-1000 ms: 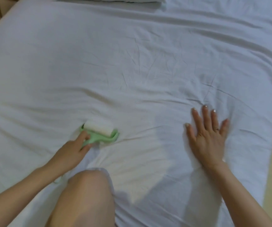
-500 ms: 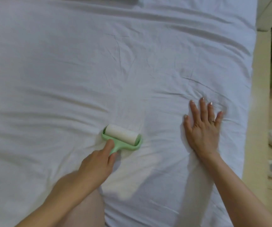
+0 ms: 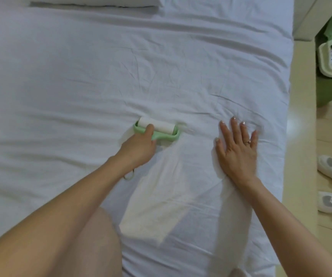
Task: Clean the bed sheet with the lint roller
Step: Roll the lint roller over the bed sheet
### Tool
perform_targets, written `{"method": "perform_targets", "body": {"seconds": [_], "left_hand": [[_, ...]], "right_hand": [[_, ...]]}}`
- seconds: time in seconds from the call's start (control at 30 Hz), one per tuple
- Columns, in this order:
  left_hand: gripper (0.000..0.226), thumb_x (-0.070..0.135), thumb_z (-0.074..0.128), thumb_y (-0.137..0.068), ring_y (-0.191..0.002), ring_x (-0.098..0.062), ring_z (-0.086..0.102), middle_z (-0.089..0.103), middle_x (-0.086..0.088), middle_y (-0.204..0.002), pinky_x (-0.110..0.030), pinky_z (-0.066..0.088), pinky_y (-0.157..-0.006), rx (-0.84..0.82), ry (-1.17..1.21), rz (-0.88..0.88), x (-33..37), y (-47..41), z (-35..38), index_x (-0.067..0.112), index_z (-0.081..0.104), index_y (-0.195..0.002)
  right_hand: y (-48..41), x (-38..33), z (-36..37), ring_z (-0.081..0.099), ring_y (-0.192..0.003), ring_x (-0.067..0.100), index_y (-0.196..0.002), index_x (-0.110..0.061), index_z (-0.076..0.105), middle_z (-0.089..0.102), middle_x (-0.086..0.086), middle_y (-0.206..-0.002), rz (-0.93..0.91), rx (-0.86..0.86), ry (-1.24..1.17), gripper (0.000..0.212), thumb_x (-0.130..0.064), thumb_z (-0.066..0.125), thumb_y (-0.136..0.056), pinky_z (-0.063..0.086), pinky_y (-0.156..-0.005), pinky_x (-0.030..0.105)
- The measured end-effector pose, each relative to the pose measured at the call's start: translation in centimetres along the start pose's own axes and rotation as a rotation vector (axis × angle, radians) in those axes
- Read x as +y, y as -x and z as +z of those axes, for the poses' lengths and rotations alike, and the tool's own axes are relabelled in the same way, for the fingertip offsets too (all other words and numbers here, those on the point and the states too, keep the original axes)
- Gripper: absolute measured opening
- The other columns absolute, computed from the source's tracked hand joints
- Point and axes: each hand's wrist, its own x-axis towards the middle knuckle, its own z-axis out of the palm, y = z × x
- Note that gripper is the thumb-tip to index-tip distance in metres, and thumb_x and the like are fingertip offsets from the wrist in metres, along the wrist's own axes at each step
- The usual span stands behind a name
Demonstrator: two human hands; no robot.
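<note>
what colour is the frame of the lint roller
Light green; the lint roller has a white roll. Only the head view shows it, gripped by the left hand.

green-framed white lint roller [image 3: 157,128] lies flat on the wrinkled white bed sheet [image 3: 81,76], mid-bed.

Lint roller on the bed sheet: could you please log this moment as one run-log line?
left hand: grips lint roller | lint roller: on bed sheet, mid-bed | right hand: flat on bed sheet, fingers spread

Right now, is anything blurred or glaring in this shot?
Head view: the right hand is slightly motion-blurred along its outer edge; a pale glare spot shines on the floor; the lint roller, gripped by the left hand, reads fairly sharp.
</note>
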Motion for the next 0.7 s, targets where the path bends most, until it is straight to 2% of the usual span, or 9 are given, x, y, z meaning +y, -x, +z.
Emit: {"method": "perform_targets", "body": {"seconds": [0.1, 0.13, 0.2, 0.33, 0.43, 0.5, 0.6, 0.67, 0.7], "left_hand": [[0.041, 0.029, 0.033, -0.103, -0.095, -0.035, 0.059, 0.060, -0.017, -0.105, -0.036, 0.038, -0.068, -0.054, -0.069, -0.048, -1.9, 5.4, 2.8, 0.013, 0.026, -0.141], [0.047, 0.031, 0.031, -0.104, -0.105, -0.033, 0.059, 0.060, -0.018, -0.117, -0.034, 0.040, -0.074, -0.116, -0.112, -0.073, -2.7, 7.6, 3.7, 0.016, 0.020, -0.147], [0.051, 0.036, 0.024, -0.105, -0.112, -0.028, 0.058, 0.059, -0.013, -0.127, -0.030, 0.041, -0.083, -0.232, -0.199, -0.077, -4.2, 11.8, 5.1, 0.024, 0.007, -0.151], [0.057, 0.049, 0.008, -0.094, -0.110, -0.023, 0.059, 0.060, -0.008, -0.125, -0.030, 0.044, -0.087, -0.293, -0.217, -0.030, -4.9, 13.9, 5.6, 0.028, 0.010, -0.147], [0.050, 0.034, 0.028, -0.104, -0.111, -0.032, 0.058, 0.059, -0.019, -0.126, -0.032, 0.043, -0.082, -0.162, -0.207, -0.074, -3.9, 9.5, 4.9, 0.020, 0.014, -0.150], [0.045, 0.028, 0.033, -0.104, -0.098, -0.037, 0.059, 0.061, -0.024, -0.112, -0.035, 0.040, -0.070, -0.003, -0.162, -0.055, -2.4, 5.1, 3.9, 0.013, 0.023, -0.146], [0.042, 0.027, 0.028, -0.104, -0.061, -0.027, 0.048, 0.049, -0.010, -0.074, -0.032, 0.028, -0.051, 0.084, -0.034, -0.048, 0.2, 0.1, 2.2, 0.010, 0.022, -0.142], [0.040, 0.027, 0.027, -0.104, -0.058, -0.022, 0.045, 0.047, -0.007, -0.070, -0.031, 0.028, -0.048, 0.104, 0.019, -0.042, 1.1, 0.3, 1.7, 0.010, 0.022, -0.140], [0.038, 0.027, 0.029, -0.104, -0.061, -0.026, 0.049, 0.051, -0.010, -0.073, -0.032, 0.031, -0.049, 0.106, 0.022, -0.038, 0.8, 1.5, 2.3, 0.010, 0.024, -0.138]], "right_hand": [[0.1, 1.4, -0.3, 0.016, -0.144, 0.024, -0.147, -0.027, 0.030, 0.021, 0.002, -0.157, -0.047, -0.008, 0.011, 0.055, -0.043, 0.022, -0.095, 0.003, -0.117, 0.050], [0.1, 1.6, -0.3, 0.015, -0.145, 0.024, -0.147, -0.027, 0.029, 0.020, 0.002, -0.157, -0.050, -0.008, 0.019, 0.054, -0.042, 0.022, -0.096, 0.003, -0.117, 0.050], [0.2, 1.5, -0.2, 0.015, -0.145, 0.023, -0.147, -0.027, 0.029, 0.020, 0.002, -0.157, -0.045, -0.010, 0.020, 0.054, -0.043, 0.022, -0.096, 0.002, -0.117, 0.049], [0.1, 1.4, -0.2, 0.015, -0.145, 0.023, -0.147, -0.027, 0.029, 0.021, 0.001, -0.157, -0.037, -0.008, 0.013, 0.054, -0.043, 0.023, -0.096, 0.000, -0.117, 0.048], [0.1, 1.5, -0.2, 0.013, -0.145, 0.023, -0.148, -0.027, 0.028, 0.019, 0.001, -0.157, -0.035, -0.018, 0.005, 0.055, -0.044, 0.022, -0.096, -0.003, -0.117, 0.047], [0.1, 1.3, -0.2, 0.012, -0.145, 0.023, -0.148, -0.027, 0.027, 0.019, 0.002, -0.157, -0.041, -0.021, 0.006, 0.055, -0.043, 0.021, -0.096, -0.003, -0.117, 0.048], [0.1, 1.8, -0.4, 0.011, -0.145, 0.021, -0.148, -0.029, 0.026, 0.017, 0.000, -0.158, -0.056, -0.040, -0.004, 0.054, -0.044, 0.020, -0.096, -0.002, -0.117, 0.048], [-0.1, 3.1, -0.7, 0.010, -0.146, 0.020, -0.148, -0.031, 0.024, 0.015, -0.001, -0.158, -0.041, -0.032, -0.016, 0.054, -0.045, 0.019, -0.096, -0.003, -0.117, 0.047], [-0.3, 3.9, -0.8, 0.008, -0.146, 0.020, -0.148, -0.032, 0.023, 0.013, -0.002, -0.158, -0.014, -0.027, -0.026, 0.054, -0.045, 0.019, -0.097, -0.003, -0.117, 0.047]]}}
